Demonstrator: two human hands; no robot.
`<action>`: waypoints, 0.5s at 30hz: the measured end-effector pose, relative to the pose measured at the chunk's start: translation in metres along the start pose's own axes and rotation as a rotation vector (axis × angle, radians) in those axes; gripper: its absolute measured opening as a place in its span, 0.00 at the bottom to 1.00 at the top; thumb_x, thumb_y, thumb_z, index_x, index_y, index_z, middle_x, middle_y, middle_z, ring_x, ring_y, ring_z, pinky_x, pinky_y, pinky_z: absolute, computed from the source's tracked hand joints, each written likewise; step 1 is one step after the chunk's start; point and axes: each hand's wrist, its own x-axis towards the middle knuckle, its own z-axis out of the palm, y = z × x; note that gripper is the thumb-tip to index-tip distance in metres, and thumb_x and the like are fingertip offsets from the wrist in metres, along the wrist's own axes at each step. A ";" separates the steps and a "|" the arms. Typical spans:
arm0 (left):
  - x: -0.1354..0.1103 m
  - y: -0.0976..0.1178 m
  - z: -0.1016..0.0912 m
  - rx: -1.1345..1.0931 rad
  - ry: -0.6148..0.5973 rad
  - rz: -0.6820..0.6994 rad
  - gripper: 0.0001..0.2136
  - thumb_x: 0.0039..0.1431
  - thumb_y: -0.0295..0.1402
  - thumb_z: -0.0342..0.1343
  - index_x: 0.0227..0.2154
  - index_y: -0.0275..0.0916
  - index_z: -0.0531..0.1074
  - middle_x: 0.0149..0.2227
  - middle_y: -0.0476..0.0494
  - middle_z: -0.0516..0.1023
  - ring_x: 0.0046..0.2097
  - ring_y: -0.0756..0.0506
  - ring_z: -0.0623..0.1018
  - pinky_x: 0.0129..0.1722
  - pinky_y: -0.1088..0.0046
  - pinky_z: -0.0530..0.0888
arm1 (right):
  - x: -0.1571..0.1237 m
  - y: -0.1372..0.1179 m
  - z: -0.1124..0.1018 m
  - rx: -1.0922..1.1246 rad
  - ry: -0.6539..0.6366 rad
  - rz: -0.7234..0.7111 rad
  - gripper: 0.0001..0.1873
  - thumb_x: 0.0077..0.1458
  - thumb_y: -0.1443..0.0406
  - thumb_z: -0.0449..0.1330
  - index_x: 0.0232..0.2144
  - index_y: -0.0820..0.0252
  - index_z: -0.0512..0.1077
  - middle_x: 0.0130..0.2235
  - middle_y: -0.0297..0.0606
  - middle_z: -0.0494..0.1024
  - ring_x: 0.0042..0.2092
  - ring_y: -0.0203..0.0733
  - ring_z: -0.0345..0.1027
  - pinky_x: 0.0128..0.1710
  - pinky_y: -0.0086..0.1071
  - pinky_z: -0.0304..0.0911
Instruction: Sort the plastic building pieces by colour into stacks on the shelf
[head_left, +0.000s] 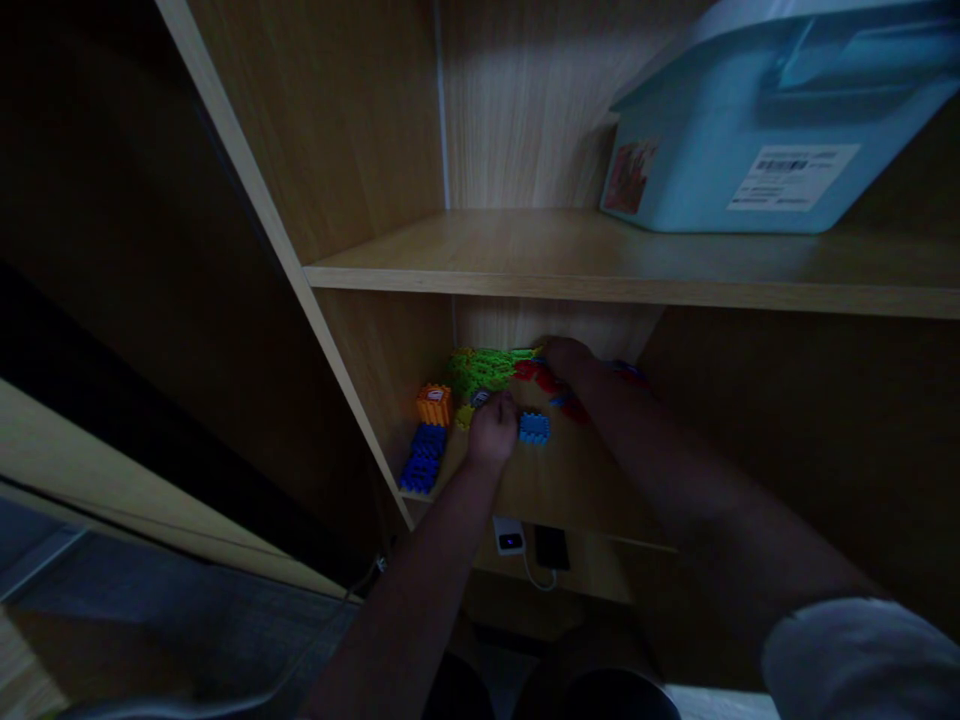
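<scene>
Both my hands reach into the lower shelf among plastic interlocking building pieces. My left hand (493, 428) has its fingers curled; beside the fingertips are a small round grey piece (480, 398) and a yellow piece (464, 416). What lies within the fingers is hidden. Farther back, my right hand (568, 358) is at the red pieces (534, 374) and the right end of a bright green group of pieces (481, 370); its fingers are too dark and covered to read. A light blue piece (534, 428) lies just right of my left hand.
An orange block (435, 403) and dark blue pieces (424, 458) stand along the left wall. Above is a shelf board (525, 285) bearing a pale blue storage bin (697, 150). Below sit a white device (509, 537) with a cable and a black phone-like slab (552, 547).
</scene>
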 end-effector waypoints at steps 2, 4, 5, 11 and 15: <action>0.000 0.000 0.000 -0.001 -0.003 -0.004 0.19 0.77 0.37 0.42 0.34 0.41 0.76 0.32 0.41 0.83 0.35 0.43 0.81 0.39 0.66 0.73 | -0.001 -0.002 -0.002 -0.056 -0.023 0.032 0.18 0.67 0.59 0.60 0.48 0.66 0.84 0.47 0.59 0.86 0.51 0.56 0.82 0.55 0.41 0.72; 0.000 0.000 0.000 0.002 -0.005 -0.008 0.19 0.77 0.37 0.42 0.34 0.41 0.76 0.32 0.41 0.83 0.35 0.43 0.81 0.39 0.66 0.72 | -0.004 -0.001 -0.005 -0.105 -0.025 0.041 0.17 0.66 0.63 0.60 0.48 0.68 0.84 0.50 0.63 0.84 0.53 0.60 0.81 0.56 0.44 0.71; 0.000 0.001 0.000 0.007 -0.006 -0.008 0.19 0.77 0.37 0.42 0.34 0.41 0.77 0.32 0.41 0.83 0.35 0.43 0.81 0.39 0.66 0.73 | -0.006 0.000 -0.007 -0.129 -0.020 0.039 0.17 0.66 0.65 0.60 0.48 0.68 0.84 0.52 0.65 0.83 0.55 0.62 0.79 0.57 0.45 0.71; 0.001 0.001 -0.001 0.020 -0.003 0.003 0.19 0.76 0.36 0.43 0.34 0.41 0.77 0.33 0.41 0.84 0.37 0.43 0.82 0.40 0.67 0.74 | -0.015 0.013 -0.018 -0.202 -0.002 -0.001 0.18 0.63 0.69 0.59 0.52 0.68 0.83 0.56 0.64 0.82 0.57 0.60 0.77 0.58 0.45 0.69; 0.001 0.002 -0.002 0.002 -0.009 -0.003 0.18 0.76 0.36 0.43 0.36 0.42 0.77 0.33 0.42 0.83 0.37 0.42 0.82 0.41 0.66 0.74 | -0.023 0.024 -0.027 -0.182 0.031 -0.071 0.23 0.63 0.70 0.59 0.58 0.63 0.79 0.60 0.56 0.81 0.56 0.55 0.77 0.57 0.40 0.68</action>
